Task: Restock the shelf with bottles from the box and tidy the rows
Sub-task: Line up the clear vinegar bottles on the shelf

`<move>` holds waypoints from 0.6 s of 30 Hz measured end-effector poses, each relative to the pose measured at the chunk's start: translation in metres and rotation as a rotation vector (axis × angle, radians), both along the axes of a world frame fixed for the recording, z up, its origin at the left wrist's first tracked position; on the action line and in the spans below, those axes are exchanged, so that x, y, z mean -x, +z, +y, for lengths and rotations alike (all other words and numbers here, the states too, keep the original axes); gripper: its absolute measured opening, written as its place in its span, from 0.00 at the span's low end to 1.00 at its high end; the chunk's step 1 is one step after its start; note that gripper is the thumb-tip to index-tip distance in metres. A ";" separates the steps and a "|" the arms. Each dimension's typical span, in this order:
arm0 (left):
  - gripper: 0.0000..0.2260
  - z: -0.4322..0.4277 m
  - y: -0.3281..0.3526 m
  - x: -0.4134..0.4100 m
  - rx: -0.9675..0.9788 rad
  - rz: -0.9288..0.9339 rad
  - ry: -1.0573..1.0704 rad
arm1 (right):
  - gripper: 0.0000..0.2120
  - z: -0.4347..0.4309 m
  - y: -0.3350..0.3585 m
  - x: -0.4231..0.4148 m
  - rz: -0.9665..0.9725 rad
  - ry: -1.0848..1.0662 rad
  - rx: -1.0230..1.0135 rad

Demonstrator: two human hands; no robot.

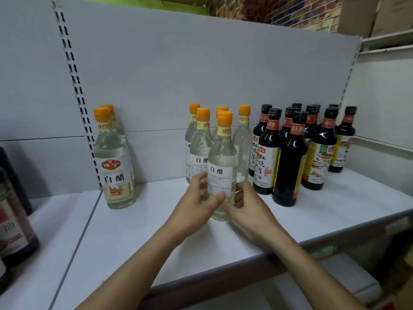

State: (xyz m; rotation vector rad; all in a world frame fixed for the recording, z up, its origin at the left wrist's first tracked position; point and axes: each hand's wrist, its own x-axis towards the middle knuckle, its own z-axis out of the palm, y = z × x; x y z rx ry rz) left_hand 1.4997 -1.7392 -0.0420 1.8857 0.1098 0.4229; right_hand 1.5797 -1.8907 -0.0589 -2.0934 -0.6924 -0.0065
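Both hands on one clear orange-capped vinegar bottle (222, 153), upright on the white shelf (138, 238). Left hand (196, 204) curls round its lower left side, thumb pressed on the label front. Right hand (248, 206) wraps the lower right side, fingers curled against the glass. Just behind the hands: more clear bottles (199, 139) in short rows, labels turned various ways. Right of the right hand, close by: dark sauce bottles (290, 157), black caps. Well left of the left hand: a pair of clear bottles (114, 166), one behind the other, at the back panel.
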 end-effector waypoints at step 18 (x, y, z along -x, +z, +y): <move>0.28 0.072 0.001 0.062 0.046 -0.036 0.200 | 0.16 0.092 0.008 0.051 0.026 0.239 0.017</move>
